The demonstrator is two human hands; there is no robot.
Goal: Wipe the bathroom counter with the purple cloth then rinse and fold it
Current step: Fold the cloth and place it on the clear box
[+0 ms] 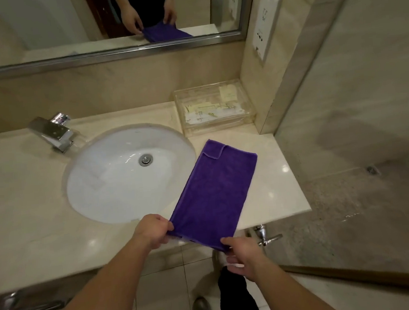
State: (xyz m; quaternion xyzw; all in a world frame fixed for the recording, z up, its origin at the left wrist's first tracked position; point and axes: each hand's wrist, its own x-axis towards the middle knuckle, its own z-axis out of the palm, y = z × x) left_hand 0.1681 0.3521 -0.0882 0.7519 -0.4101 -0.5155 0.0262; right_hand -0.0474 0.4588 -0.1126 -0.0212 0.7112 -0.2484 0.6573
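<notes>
The counter [272, 188] ran wide and glossy under the mirror [104, 20], with the white sink [117, 183] sunk in its middle and only a narrow strip of stone left at the front edge. The purple cloth [216, 193] lay on the stretch right of the sink as a long folded strip, its far end near the clear plastic box [215, 107] and its near end hanging just past the counter's front edge. The left hand [153, 231] had its fingers closed on the near left corner; the right hand [243, 254] pinched the near right corner between thumb and fingers, the other fingers curled loose beneath.

The main risk seemed to be the overhang: a pull towards the body would likely drag the whole strip off the polished stone and onto the floor. A lift with uneven height could let the layers slide apart and undo the fold. The long left edge lay just beside the sink rim, so a sideways shift might tip it into the bowl. Smallest worry: the little flap at the far end [214, 151] was turned over and would probably leave the next fold lumpy
</notes>
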